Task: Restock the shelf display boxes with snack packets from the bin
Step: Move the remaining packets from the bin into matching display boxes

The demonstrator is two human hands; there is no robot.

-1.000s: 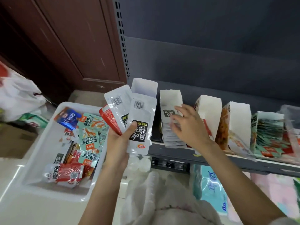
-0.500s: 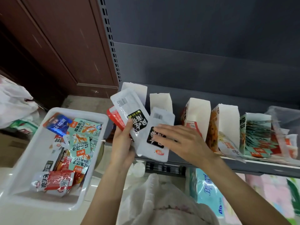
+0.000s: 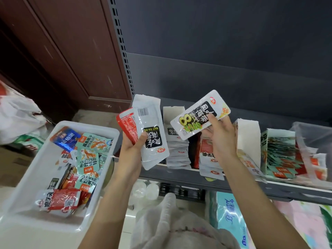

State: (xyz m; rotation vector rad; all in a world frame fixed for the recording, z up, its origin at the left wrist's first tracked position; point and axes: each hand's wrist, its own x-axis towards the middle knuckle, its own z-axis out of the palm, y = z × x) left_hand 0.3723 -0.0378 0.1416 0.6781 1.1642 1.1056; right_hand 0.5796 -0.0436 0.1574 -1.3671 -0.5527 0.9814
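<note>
The right hand (image 3: 221, 141) pinches one white snack packet (image 3: 200, 115) by its lower long edge, thumb on the printed face and fingers curled behind, holding it tilted just right of the frame's centre, above the open display boxes. The left hand (image 3: 132, 151), left of centre, grips a fanned stack of packets (image 3: 150, 133) near their lower ends, thumb pressed across the front white one, with a red packet (image 3: 126, 124) tucked behind at the left. These packets look light, flat and thin, sealed in glossy film that probably slides easily against its neighbours, so a fan held by one thumb could slip apart; the flat sealed margins seem the safest place to pinch, since the middle holds soft contents that give under pressure. They bend readily, so feeding one edge-first into a box suits them better than pushing from the end. Below the raised packet, the white display box (image 3: 175, 139) at centre already holds a stack of matching white packets, and the next box (image 3: 248, 139) to the right carries red-and-white ones. They stand along the shelf edge (image 3: 188, 175) running toward the right of the frame. At lower left, the white bin (image 3: 27, 178) holds mixed teal, red and blue packets, loosely heaped
</note>
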